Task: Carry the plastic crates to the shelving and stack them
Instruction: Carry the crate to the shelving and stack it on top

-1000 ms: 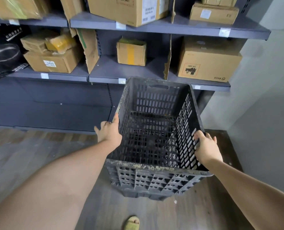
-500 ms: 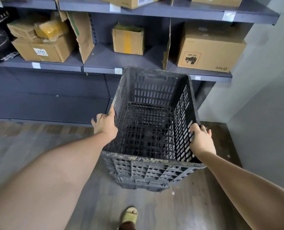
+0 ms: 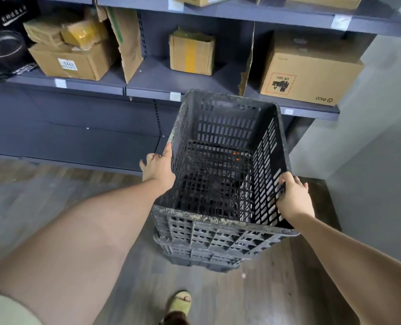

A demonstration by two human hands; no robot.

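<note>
A black slotted plastic crate (image 3: 220,227) with a dusty rim hangs in front of me, held by both long sides. My left hand (image 3: 158,166) grips its left rim, thumb on the edge. My right hand (image 3: 293,197) is closed over the right rim, fingers through the slots. The crate is empty and tilted slightly towards the dark grey shelving (image 3: 147,83). Under it a second crate-like rim (image 3: 194,256) shows; I cannot tell whether the two touch.
Cardboard boxes (image 3: 309,73) stand on the middle shelf, with a smaller box (image 3: 191,52) at centre and more boxes at left. A grey wall (image 3: 370,148) closes the right side. My sandalled foot (image 3: 179,303) is on the wooden floor.
The crate has come closer to the shelving and lower towards the floor, with both hands keeping the same grip. My foot has stepped forward.
</note>
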